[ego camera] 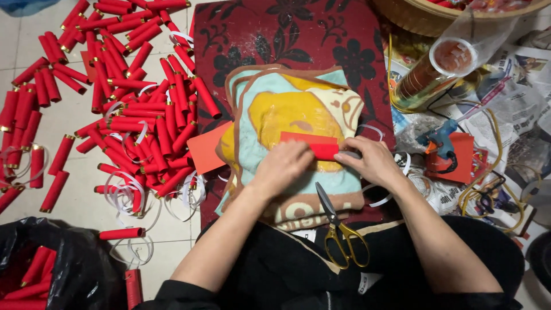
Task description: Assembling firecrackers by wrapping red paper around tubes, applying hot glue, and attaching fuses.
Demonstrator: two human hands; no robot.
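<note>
One head-worn camera looks steeply down from above the person's lap, at close range. The left hand [282, 166] and right hand [373, 162] sit near frame centre (no second view exists); floor extends beyond both hands.

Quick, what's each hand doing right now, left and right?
Left hand: closed on the red paper sheet, rolling it.
Right hand: closed on the same sheet's right end.

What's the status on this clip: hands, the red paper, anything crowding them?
Left hand and right hand both pressing the red paper on the folded cloth. Scissors lie just below, untouched.
</note>
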